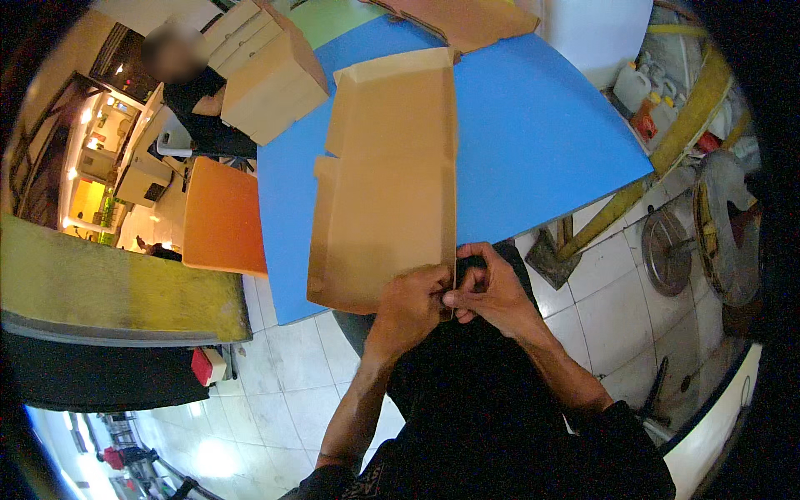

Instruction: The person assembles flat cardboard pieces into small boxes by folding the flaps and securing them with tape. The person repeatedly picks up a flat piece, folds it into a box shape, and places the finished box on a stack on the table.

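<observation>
A brown cardboard box (387, 192) lies unfolded on the blue table, its lid half laid back away from me and its low side walls partly raised. Both my hands meet at its near right corner. My left hand (412, 304) is inside the near end, fingers curled against the corner wall. From outside that corner, my right hand (492, 292) pinches the cardboard edge between thumb and fingers. The corner flap itself is mostly hidden by my fingers.
The blue table (533, 125) spreads to the right. Stacked folded boxes (271, 83) stand at the far left by a seated person. Another cardboard piece (467, 21) lies at the far edge. An orange chair (223, 215) is left; plastic jugs (632, 83) stand at right.
</observation>
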Demonstrator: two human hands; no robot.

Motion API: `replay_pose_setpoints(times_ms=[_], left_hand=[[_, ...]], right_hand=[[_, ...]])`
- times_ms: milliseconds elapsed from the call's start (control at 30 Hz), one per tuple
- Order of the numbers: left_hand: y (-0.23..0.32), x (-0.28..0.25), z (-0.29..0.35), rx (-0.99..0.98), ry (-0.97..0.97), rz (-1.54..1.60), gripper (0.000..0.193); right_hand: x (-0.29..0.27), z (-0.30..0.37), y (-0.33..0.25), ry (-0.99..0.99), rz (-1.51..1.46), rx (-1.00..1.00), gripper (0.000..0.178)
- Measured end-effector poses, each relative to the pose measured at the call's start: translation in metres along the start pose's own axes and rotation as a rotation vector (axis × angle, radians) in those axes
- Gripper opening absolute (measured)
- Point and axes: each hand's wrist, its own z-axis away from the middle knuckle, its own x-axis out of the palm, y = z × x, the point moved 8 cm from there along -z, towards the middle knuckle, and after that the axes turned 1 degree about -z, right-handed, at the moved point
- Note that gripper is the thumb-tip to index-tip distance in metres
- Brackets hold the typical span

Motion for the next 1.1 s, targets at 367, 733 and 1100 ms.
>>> replay_pose_setpoints(times_ms=[367, 733, 1100], left_hand=[[-0.020, -0.050, 0.055, -0.133, 0.086, -0.212, 0.016], [-0.062, -0.130, 0.104, -0.282, 0.325, -0.366, 0.058], [-0.015, -0.036, -0.027, 0.179, 0.130, -0.060, 0.015]], right_hand=[[0.035, 0.006, -0.013, -0.401, 0.270, -0.158, 0.051], [-0.079, 0.010, -0.111, 0.538, 1.189, -0.646, 0.052], [-0.108, -0.002, -0.070, 0.546, 0.791, -0.503, 0.013]])
